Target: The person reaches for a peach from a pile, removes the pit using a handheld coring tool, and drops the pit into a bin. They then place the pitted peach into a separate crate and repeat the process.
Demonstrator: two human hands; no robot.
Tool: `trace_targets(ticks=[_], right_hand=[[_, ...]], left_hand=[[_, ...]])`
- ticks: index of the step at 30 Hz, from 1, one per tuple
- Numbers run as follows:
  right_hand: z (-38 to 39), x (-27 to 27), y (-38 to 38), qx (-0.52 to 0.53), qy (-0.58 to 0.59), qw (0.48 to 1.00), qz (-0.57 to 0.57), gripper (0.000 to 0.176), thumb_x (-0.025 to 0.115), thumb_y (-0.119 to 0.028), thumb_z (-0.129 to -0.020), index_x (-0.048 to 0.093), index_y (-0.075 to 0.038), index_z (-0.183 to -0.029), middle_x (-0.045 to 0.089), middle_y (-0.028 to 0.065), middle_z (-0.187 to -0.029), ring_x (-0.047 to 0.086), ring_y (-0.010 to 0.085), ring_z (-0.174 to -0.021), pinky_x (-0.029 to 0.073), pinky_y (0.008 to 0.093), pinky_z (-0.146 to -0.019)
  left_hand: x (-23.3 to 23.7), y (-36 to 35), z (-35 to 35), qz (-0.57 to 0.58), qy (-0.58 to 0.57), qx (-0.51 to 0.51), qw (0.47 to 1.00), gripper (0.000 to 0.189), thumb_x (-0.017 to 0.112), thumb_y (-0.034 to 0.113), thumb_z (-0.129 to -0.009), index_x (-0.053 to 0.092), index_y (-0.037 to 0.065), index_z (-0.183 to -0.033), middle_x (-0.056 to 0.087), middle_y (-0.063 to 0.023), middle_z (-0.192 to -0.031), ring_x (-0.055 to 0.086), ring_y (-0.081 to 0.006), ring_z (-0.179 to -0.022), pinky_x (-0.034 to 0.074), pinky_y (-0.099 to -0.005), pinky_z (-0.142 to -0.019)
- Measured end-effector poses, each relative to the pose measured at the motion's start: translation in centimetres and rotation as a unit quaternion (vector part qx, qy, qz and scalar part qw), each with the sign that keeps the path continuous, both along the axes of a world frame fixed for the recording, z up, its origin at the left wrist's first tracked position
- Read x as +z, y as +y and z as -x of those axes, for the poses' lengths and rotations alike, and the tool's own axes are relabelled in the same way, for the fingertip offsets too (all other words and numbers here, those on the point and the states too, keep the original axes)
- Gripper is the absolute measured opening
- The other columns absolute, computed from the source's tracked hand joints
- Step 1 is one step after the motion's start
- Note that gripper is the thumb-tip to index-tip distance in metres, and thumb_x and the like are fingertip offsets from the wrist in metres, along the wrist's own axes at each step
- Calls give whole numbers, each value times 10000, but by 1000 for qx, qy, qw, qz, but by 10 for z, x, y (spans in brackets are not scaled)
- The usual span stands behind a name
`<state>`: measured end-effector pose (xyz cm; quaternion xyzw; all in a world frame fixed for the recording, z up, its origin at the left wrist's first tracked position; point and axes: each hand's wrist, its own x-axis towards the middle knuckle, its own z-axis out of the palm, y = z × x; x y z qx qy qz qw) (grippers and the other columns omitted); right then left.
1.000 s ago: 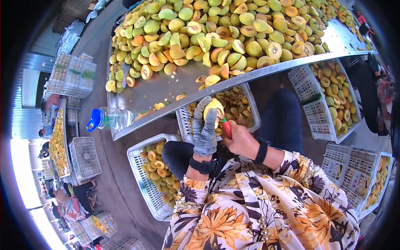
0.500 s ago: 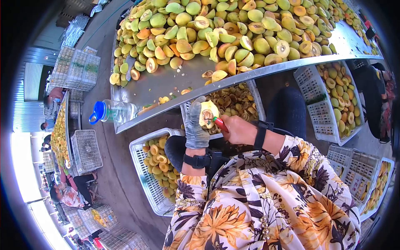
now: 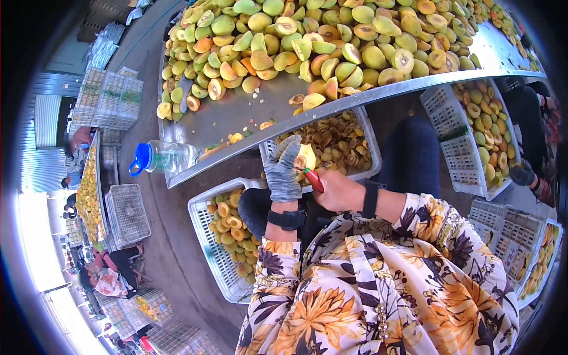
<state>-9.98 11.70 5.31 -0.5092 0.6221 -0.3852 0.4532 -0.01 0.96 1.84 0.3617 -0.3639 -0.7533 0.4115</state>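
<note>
Your left hand (image 3: pixel 284 173), in a grey glove, holds a pale yellow fruit piece (image 3: pixel 306 157) between thumb and fingers, its cut face partly hidden by the thumb. Your right hand (image 3: pixel 339 189), bare, is closed around the red handle of a small tool (image 3: pixel 314 180), whose tip meets the lower side of the fruit piece. Both hands are close together, over the near edge of the crate of brownish fruit scraps (image 3: pixel 376 155). You have a black band on each wrist, and your sleeves and shirt (image 3: pixel 361 296) are floral.

Just beyond your hands runs the raised metal rim of the work table (image 3: pixel 228 118), slanting from near left to far right. A large heap of green, yellow and orange fruit (image 3: pixel 331 38), much of it cut in half, covers its far part. A clear bottle with a blue lid (image 3: pixel 171 158) lies on its side at the table's left corner.

To the left of your legs is a white crate of halved fruit (image 3: pixel 208 251); another filled crate (image 3: pixel 455 155) is to the right, partly under the table. Nearer on the right are more crates (image 3: pixel 503 239). At the far right you see part of a co-worker, with one dark-gloved hand (image 3: pixel 522 173). At left, people sit beside a second heaped table (image 3: pixel 102 204).
</note>
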Motion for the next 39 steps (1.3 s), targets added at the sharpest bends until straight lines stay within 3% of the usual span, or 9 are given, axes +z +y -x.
trace_targets(ticks=[2, 5, 8, 10, 15, 20, 27, 30, 39], right_hand=[[4, 7, -2, 40, -89, 989, -112, 158, 529, -25, -702, 470, 34, -837, 545, 214, -591, 576, 355, -537, 458, 395, -495], [0, -9, 2, 75, -104, 980, -155, 132, 523, -41, -731, 473, 27, -832, 546, 174, -565, 578, 300, -491, 449, 366, -458], [-10, -25, 9, 0, 154, 978, 138, 104, 508, -47, -753, 473, 13, -830, 523, 120, -525, 551, 203, -415, 416, 316, -385], [3, 15, 2, 62, -85, 983, -151, 64, 488, -24, -754, 476, 27, -789, 537, 135, -568, 541, 204, -404, 419, 317, -350], [15, 19, 2, 120, -325, 899, -270, 63, 513, -55, -790, 474, -12, -814, 472, 37, -581, 425, 84, -386, 358, 237, -332], [12, 21, 1, 150, -477, 801, -329, 115, 520, -64, -840, 462, -30, -934, 420, -1, -598, 347, 36, -395, 320, 206, -333], [13, 2, -1, 159, -555, 746, -332, 129, 528, -62, -841, 465, -33, -950, 430, 5, -600, 341, 34, -387, 316, 211, -324], [3, 7, -3, 101, -341, 877, -323, 142, 523, -45, -833, 461, -29, -960, 431, 10, -598, 344, 37, -381, 318, 214, -323], [0, -1, 4, 129, -587, 721, -346, 140, 473, -54, -850, 451, -37, -988, 419, 2, -602, 324, 31, -375, 305, 215, -327]], left_hand=[[1, 3, 0, 49, -26, 53, 997, 672, 656, -23, -718, 289, 36, -1279, 618, -143, -927, 620, -192, -819, 503, -282, -764], [0, -2, -5, 15, 3, -22, 1000, 431, 663, 34, -730, 460, 7, -1110, 626, -109, -907, 609, -178, -802, 492, -276, -764], [-10, -10, -14, -68, 1, -128, 989, 237, 689, 88, -725, 639, -18, -932, 630, -95, -938, 595, -159, -795, 476, -263, -767], [9, 1, -4, 40, -66, -25, 997, 670, 667, -17, -719, 293, 33, -1273, 622, -135, -917, 619, -184, -812, 506, -281, -740], [6, -1, -9, 109, -39, -78, 990, 316, 676, 165, -740, 607, -19, -989, 627, -125, -916, 611, -200, -778, 505, -301, -721], [-10, -3, -19, -76, 114, -174, 975, 381, 636, 256, -745, 524, 25, -1027, 598, -215, -849, 619, -303, -637, 545, -395, -529], [-7, 3, -13, 77, -42, -20, 996, 338, 701, 156, -721, 606, -24, -990, 633, -92, -924, 614, -197, -788, 507, -276, -705], [-7, 8, -11, 138, -67, 28, 988, 297, 698, 137, -726, 623, -15, -969, 637, -94, -927, 608, -167, -794, 495, -257, -719], [3, 7, -15, 98, -54, -47, 993, 310, 668, 138, -747, 605, -28, -1000, 637, -95, -901, 605, -170, -782, 483, -267, -753]])
